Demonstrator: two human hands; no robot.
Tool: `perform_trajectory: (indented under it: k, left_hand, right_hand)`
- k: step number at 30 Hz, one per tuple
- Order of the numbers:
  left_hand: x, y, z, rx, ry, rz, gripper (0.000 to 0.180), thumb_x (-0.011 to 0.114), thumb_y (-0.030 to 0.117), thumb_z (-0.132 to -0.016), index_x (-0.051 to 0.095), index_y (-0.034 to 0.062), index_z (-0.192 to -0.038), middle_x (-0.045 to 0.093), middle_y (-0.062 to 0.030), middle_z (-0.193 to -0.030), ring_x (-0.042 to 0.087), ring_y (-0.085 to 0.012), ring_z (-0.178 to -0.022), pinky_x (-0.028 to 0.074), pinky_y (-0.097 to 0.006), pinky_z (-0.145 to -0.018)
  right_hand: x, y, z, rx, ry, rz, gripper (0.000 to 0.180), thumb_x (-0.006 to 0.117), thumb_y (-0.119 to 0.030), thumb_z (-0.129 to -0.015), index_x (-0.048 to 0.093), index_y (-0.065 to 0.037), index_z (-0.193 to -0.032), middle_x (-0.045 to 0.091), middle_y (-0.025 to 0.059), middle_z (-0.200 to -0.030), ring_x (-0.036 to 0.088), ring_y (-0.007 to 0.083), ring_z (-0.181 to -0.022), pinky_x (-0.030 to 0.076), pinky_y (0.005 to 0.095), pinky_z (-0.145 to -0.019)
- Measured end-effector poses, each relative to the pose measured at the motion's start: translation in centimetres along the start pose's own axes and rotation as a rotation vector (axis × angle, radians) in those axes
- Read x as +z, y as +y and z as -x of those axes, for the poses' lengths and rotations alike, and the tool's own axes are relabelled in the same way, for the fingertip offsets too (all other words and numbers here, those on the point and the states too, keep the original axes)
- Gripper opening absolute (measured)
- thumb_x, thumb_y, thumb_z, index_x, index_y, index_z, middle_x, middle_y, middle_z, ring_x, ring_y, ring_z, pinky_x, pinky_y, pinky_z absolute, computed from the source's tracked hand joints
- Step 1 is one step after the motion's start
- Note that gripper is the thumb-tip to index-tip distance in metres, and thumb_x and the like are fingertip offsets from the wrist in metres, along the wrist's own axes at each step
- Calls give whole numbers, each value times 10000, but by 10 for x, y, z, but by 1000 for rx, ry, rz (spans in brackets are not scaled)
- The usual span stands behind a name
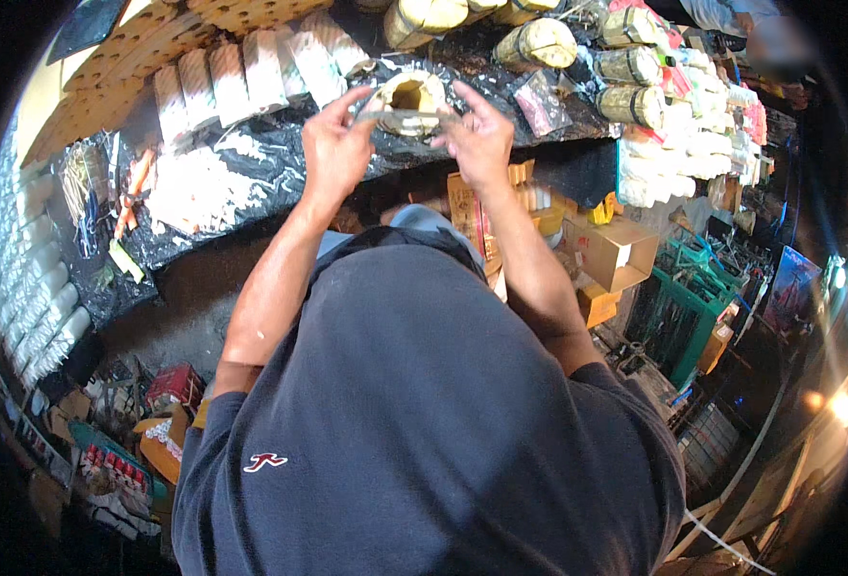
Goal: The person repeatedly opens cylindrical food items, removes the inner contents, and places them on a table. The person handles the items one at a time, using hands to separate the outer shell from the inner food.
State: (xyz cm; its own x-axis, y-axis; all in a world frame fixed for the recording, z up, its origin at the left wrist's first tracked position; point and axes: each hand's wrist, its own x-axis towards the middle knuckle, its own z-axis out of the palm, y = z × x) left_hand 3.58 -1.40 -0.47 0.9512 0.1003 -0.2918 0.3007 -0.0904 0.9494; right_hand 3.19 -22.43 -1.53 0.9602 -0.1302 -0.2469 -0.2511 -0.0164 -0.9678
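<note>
Between my hands a thin grey strip (405,115) is stretched level across the near side of a pale yellowish roll (430,88) with a dark round hollow in its middle. My left hand (335,144) pinches the strip's left end, index finger pointing up toward the roll. At the right end my right hand (479,139) grips the strip, with its index finger raised and its fingertips slightly blurred. The roll rests on a black-covered table (347,192). Whether the strip touches the roll, I cannot tell.
White paper scraps (203,187) lie on the table's left part, near several wrapped tubes (227,77). More tied yellowish bundles (537,44) stand at the back right. Below the table's right side is an open cardboard box (625,252), near a green crate (678,322).
</note>
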Motion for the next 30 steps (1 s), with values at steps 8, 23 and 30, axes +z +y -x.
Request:
perform_trajectory:
  k: [8,23,30]
  left_hand:
    - [6,-12,-47,-239,-194,156,236,683,170,-1033,800,30,-1183,662,-9,-721,457,-64,-485,362,-266,-439]
    - [-3,-58,-85,-789,-275,744,54,683,93,-1002,699,41,-1008,563,13,-685,512,-104,-557,473,-303,-514]
    - [7,-52,-69,-326,-23,257,125,676,73,-1003,748,-3,-934,717,-50,-796,661,-154,-621,602,-363,-621]
  right_hand:
    - [-7,4,-44,210,-155,-79,297,685,-5,-993,693,111,-1266,674,50,-744,538,74,-491,568,291,-494]
    - [-28,61,-117,919,-371,-575,181,638,-217,-970,732,-88,-885,749,43,-772,689,143,-553,587,307,-502]
    - [-19,0,-74,576,-197,38,238,766,-258,-1004,765,-22,-1038,733,45,-839,665,123,-638,566,319,-508]
